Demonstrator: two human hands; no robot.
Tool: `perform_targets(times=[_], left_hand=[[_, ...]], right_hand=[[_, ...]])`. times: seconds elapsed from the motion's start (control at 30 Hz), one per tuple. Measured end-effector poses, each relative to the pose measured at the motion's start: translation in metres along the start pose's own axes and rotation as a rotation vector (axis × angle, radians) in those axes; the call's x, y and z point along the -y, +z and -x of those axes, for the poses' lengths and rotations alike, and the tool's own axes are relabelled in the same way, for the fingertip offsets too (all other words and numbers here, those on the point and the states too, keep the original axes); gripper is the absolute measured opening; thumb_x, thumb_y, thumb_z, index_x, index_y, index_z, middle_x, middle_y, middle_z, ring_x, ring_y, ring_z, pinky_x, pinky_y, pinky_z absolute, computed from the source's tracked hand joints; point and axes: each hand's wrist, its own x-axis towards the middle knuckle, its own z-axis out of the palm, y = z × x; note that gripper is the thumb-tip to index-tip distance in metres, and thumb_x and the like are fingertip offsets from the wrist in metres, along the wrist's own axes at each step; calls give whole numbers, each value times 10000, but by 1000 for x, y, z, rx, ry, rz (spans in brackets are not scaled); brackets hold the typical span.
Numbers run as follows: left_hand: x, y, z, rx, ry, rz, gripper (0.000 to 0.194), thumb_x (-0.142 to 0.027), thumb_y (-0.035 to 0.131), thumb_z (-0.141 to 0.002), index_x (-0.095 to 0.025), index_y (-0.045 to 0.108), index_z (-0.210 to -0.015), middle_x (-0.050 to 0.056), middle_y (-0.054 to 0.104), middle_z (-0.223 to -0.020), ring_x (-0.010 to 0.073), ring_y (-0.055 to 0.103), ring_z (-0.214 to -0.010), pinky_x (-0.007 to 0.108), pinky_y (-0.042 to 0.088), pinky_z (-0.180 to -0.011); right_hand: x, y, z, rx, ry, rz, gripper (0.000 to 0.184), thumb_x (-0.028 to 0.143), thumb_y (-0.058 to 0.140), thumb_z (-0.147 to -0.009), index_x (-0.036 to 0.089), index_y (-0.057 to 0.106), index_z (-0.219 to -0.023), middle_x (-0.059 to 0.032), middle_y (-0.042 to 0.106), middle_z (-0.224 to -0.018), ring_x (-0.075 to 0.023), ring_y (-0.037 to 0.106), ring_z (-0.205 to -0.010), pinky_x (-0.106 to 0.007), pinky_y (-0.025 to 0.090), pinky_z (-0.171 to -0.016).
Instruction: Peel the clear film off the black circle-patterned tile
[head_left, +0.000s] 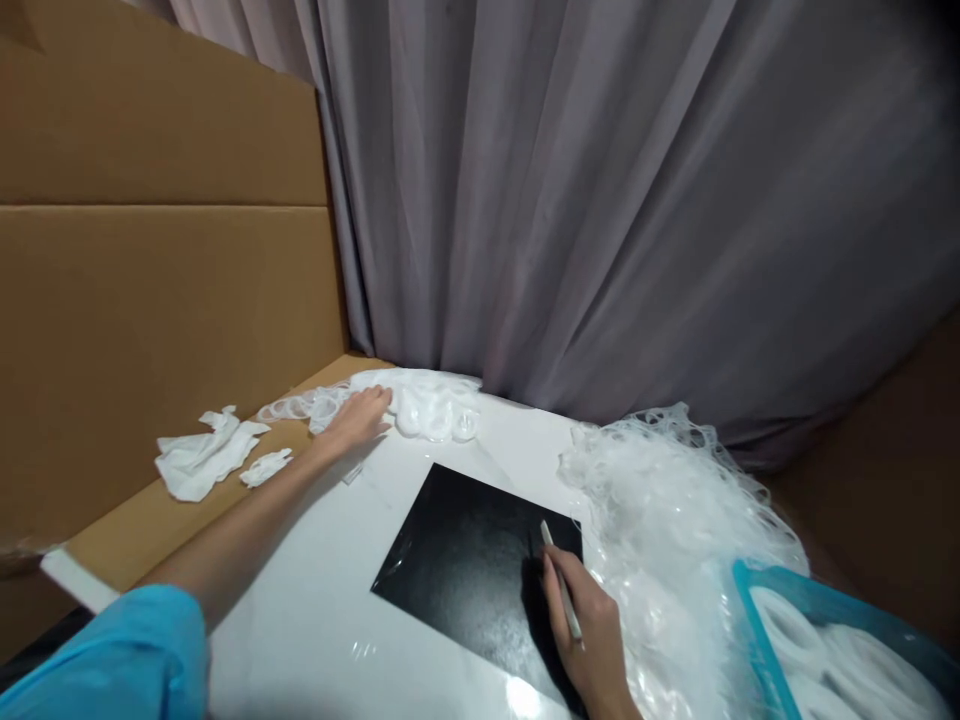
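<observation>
The left hand [360, 412] is at the white pile [439, 414] beyond the black mat [465, 560], seemingly to pick; whether it grasps, I cannot see well. The right hand [592, 612] grips a tool [570, 612] over the mat, and the next move, I think, calls for gentle separating.

The mat [465, 570] lies on the table [300, 610], the pen [569, 605] in the right hand [592, 625] over its right side; rightward sits a plastic heap [660, 510], then a bin [825, 585] holding rolls [862, 670]. Behind the mat — beside the left hand [356, 415] — lies wrap [439, 410], the curtain [525, 200] beyond. Tissues [210, 462] lie left, before the cardboard [165, 300].
</observation>
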Motion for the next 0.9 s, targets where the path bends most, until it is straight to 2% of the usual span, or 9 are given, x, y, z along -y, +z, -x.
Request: perform_targets(times=[0.13, 0.27, 0.4, 0.5, 0.6, 0.67, 0.77, 0.8, 0.9], left_hand=[[28, -20, 61, 72, -144, -134, 375, -503, 729, -915, -228, 609, -1141, 110, 724, -1062, 336, 685, -1012, 403, 465, -917], [25, -18, 99, 183, -191, -200, 478, -638, 666, -950, -247, 615, -1220, 91, 759, -1003, 340, 723, -944, 391, 476, -839], [10, -4, 114, 207, -210, -242, 522, -687, 556, -1009, -215, 627, -1221, 166, 779, -1087, 402, 740, -1041, 452, 492, -894], [1, 1, 114, 198, -202, -254, 387, -558, 494, -1068, -212, 656, -1135, 191, 781, -1127, 405, 743, -1098, 474, 490, -943], [-4, -9, 109, 160, -210, -256, 329, -431, 407, -1112, -225, 656, -1045, 168, 785, -1072, 370, 756, -1053, 448, 493, -916], [-4, -26, 101, 100, -227, -259, 358, -426, 343, -1143, -233, 639, -1083, 142, 784, -1041, 344, 756, -1012, 419, 488, -882], [-6, -66, 81, -59, -287, -287, 440, -446, 206, -1183, -224, 579, -1255, 145, 778, -1089, 329, 743, -1020, 385, 467, -842], [-7, -81, 72, -140, -320, -304, 457, -451, 182, -1188, -213, 558, -1292, 151, 773, -1090, 330, 737, -1021, 377, 455, -822], [-16, -132, 45, -508, -394, -310, 367, -462, 311, -1192, -212, 572, -1255, 85, 756, -964, 277, 714, -869, 337, 414, -742]], right_hand=[[3, 1, -2, 26, -65, 8, 214, 284, 557, -1116, 268, 727, -1244, -102, 829, -1098, -269, 854, -880, -320, 691, -708], [4, 3, -2, 69, -114, 14, 224, 256, 550, -1127, 215, 726, -1261, -120, 826, -1132, -230, 854, -907, -260, 675, -736], [3, 5, 0, 86, -99, 19, 234, 275, 547, -1133, 215, 728, -1268, -114, 823, -1151, -221, 853, -906, -253, 671, -745], [4, 4, 1, 66, -90, 33, 233, 291, 548, -1136, 216, 725, -1266, -109, 824, -1141, -221, 853, -902, -253, 670, -741], [5, 2, 1, 39, -88, 47, 216, 298, 551, -1136, 222, 726, -1238, -97, 827, -1113, -221, 856, -898, -250, 672, -738], [5, -1, 0, 34, -92, 55, 216, 295, 548, -1136, 225, 727, -1237, -94, 829, -1113, -222, 858, -898, -251, 675, -739], [3, -5, 0, 40, -111, 71, 226, 293, 549, -1137, 222, 723, -1262, -113, 830, -1148, -232, 860, -911, -264, 681, -751], [2, -6, 0, 41, -117, 74, 228, 295, 551, -1137, 221, 723, -1267, -119, 830, -1155, -236, 861, -912, -268, 682, -750], [2, -10, -1, 24, -118, 75, 237, 305, 561, -1133, 220, 731, -1274, -124, 837, -1156, -246, 863, -907, -271, 682, -729]])
